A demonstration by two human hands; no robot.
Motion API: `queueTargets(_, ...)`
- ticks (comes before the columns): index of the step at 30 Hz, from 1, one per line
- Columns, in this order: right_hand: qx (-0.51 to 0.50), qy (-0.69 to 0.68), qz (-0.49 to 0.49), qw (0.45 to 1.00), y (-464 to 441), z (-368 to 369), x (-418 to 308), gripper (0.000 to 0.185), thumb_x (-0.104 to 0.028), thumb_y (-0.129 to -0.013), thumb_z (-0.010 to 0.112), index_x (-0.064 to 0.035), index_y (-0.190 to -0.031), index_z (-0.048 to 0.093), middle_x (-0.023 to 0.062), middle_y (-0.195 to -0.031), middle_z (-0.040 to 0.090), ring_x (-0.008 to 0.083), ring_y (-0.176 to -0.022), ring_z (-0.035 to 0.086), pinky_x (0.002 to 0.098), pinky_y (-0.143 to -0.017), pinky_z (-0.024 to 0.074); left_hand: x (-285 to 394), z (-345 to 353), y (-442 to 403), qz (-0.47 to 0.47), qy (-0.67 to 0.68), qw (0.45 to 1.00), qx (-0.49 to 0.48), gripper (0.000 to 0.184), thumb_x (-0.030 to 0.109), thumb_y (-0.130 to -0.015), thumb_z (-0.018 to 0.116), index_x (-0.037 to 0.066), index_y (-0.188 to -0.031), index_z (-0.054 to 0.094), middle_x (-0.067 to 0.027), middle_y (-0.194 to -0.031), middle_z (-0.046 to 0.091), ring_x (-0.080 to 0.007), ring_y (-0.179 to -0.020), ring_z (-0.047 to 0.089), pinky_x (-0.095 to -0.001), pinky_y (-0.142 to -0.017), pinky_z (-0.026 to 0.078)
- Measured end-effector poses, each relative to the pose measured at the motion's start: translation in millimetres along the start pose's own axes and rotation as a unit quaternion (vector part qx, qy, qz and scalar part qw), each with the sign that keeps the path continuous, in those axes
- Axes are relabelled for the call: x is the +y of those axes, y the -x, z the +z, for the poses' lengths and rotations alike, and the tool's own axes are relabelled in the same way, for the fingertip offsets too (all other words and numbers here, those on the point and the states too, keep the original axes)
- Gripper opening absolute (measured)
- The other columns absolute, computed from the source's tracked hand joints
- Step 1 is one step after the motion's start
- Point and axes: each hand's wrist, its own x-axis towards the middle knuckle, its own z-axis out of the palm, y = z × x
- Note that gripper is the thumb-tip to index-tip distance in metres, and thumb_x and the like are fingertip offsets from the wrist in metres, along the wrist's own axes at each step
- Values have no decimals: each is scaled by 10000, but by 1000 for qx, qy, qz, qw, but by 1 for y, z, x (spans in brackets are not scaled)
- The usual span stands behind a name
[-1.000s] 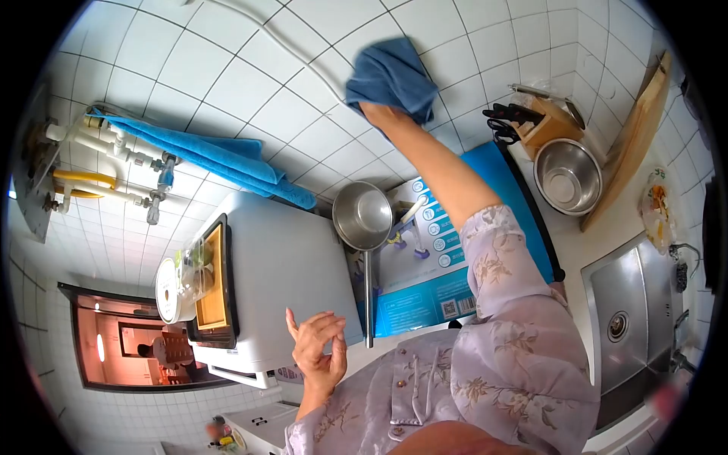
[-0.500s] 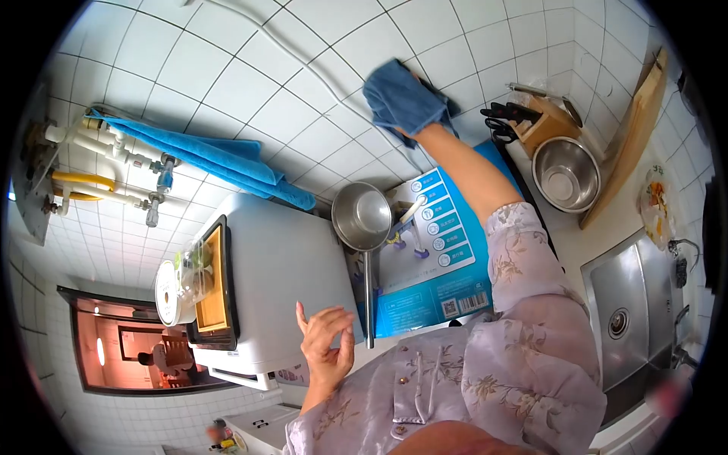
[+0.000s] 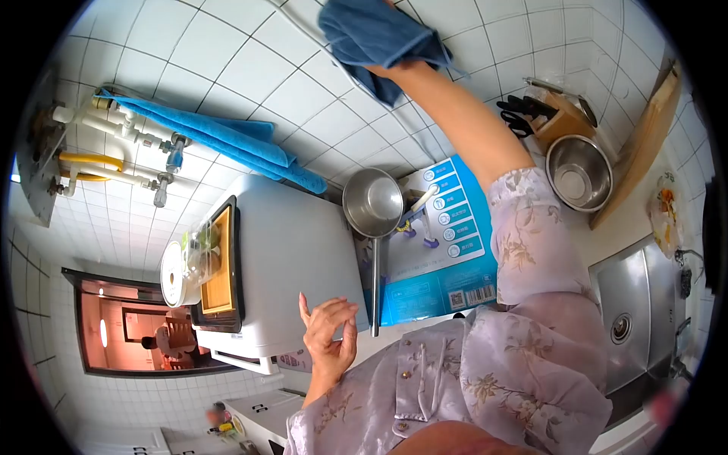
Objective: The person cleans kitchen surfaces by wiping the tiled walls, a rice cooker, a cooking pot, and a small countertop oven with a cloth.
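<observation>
The right hand (image 3: pixel 400 70) is extended up to the tiled wall (image 3: pixel 227 53), its arm outstretched over the box (image 3: pixel 432 292). The cloth (image 3: pixel 371 34), dark blue and creased, covers most of that hand; it appears to lie flat against the tiles, though contact cannot be confirmed from this angle. The fingers are under the fabric and their closure cannot be told. The cloth is at the upper middle of the view, overlapping a white cord (image 3: pixel 293 20) that runs along the wall. The left hand (image 3: pixel 331 334) is held low in front of the body, near the white appliance (image 3: pixel 303 250) and the handle of the pot (image 3: pixel 373 201); its fingers are loosely bent, index finger raised, and grip nothing. The pot is metal, upright, overlapping the left end of the box in view, with its handle directed toward the person. A light blue towel (image 3: pixel 220 133) hangs from the pipework (image 3: pixel 148 139). To the right are noted a knife block (image 3: pixel 565 125), a steel bowl (image 3: pixel 574 154) just beside it, a tilted wooden board (image 3: pixel 644 144) and the sink (image 3: pixel 622 277).
</observation>
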Motion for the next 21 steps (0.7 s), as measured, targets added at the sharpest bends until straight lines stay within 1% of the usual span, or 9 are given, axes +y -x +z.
queueTargets(3,35,-84,1,996,34,8,17,538,-335,-851,522,-165,-1338,368,75,-1389,365,252,-1297,295,421,-1088,184,-1,0,6,-18,-3,1000,-4,159,-21,-715,617,77,-831,667,-33,-847,657,-205,-898,618,-507,-1080,146)
queueTargets(4,16,315,-100,944,57,8,28,461,-346,-901,423,-147,-1316,395,56,-1386,382,221,-1304,300,392,-1097,184,-2,1,8,-21,-2,1000,-4,159,-21,-715,617,77,-831,667,-33,-847,657,-205,-898,618,-507,-1080,146)
queueTargets(6,-39,713,-197,672,117,27,64,459,-362,-926,375,-152,-1334,374,44,-1401,369,212,-1319,283,385,-1104,165,-3,4,13,-24,0,1000,-13,160,-20,-717,616,79,-832,667,-32,-848,658,-205,-899,619,-504,-1080,149)
queueTargets(13,-123,837,-238,477,205,22,81,494,-351,-921,371,-133,-1364,339,89,-1422,336,251,-1336,249,415,-1101,148,-4,-4,30,-18,9,999,-27,151,-23,-728,622,83,-825,671,-28,-842,660,-201,-898,621,-497,-1080,151)
queueTargets(14,-218,602,-64,765,180,13,58,507,-351,-922,368,-115,-1369,328,112,-1424,328,265,-1336,251,400,-1099,169,-3,-4,31,-23,13,999,-25,147,-23,-731,623,83,-822,671,-27,-838,660,-200,-896,622,-493,-1080,152)
queueTargets(15,-269,264,126,918,153,6,39,519,-351,-924,365,-98,-1375,317,134,-1426,320,279,-1335,253,384,-1098,190,-2,-3,32,-26,18,999,-22,143,-23,-734,624,83,-819,670,-26,-834,660,-199,-894,622,-489,-1081,153)
queueTargets(19,-28,122,239,963,113,25,16,578,-355,-912,397,-50,-1388,276,193,-1432,281,339,-1327,257,400,-1106,187,7,4,29,-12,26,999,-33,139,-22,-735,624,82,-815,669,-26,-832,660,-202,-892,623,-487,-1081,153)
queueTargets(20,-91,37,341,935,101,14,4,627,-385,-890,413,-67,-1406,250,189,-1464,204,349,-1354,177,414,-1119,131,8,5,28,-7,29,999,-36,139,-22,-736,623,82,-817,669,-29,-830,659,-203,-891,623,-491,-1080,153)
queueTargets(21,-89,40,345,934,105,25,5,627,-385,-890,413,-67,-1406,250,189,-1464,204,349,-1354,177,414,-1119,131,10,6,27,-3,32,999,-37,140,-22,-737,622,82,-818,669,-31,-828,658,-205,-891,623,-494,-1079,153)
